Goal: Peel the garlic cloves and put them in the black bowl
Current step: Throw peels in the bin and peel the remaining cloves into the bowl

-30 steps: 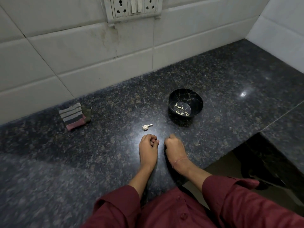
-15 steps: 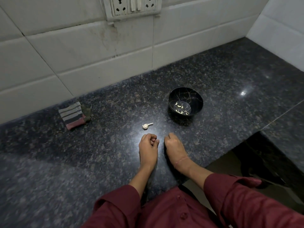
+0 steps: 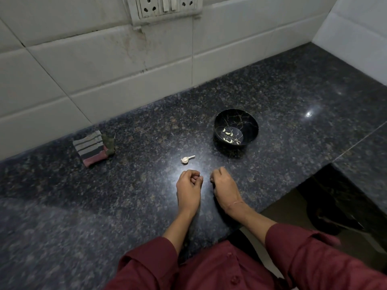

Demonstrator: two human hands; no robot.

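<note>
A black bowl with gold crackle lines stands on the dark granite counter and holds several peeled pale garlic cloves. A small garlic head with a stem lies on the counter left of the bowl. My left hand rests just below the garlic head, fingers curled in; whether it holds anything is hidden. My right hand rests beside it with fingers curled under, below the bowl; its contents are hidden too. The two hands are a small gap apart.
A folded striped cloth lies at the left near the tiled wall. A socket panel is on the wall above. The counter drops away at the front right, with a dark recess below.
The right hand has shifted slightly away from the left one, widening the gap. The view has tilted a little. The garlic head and bowl have not moved.
</note>
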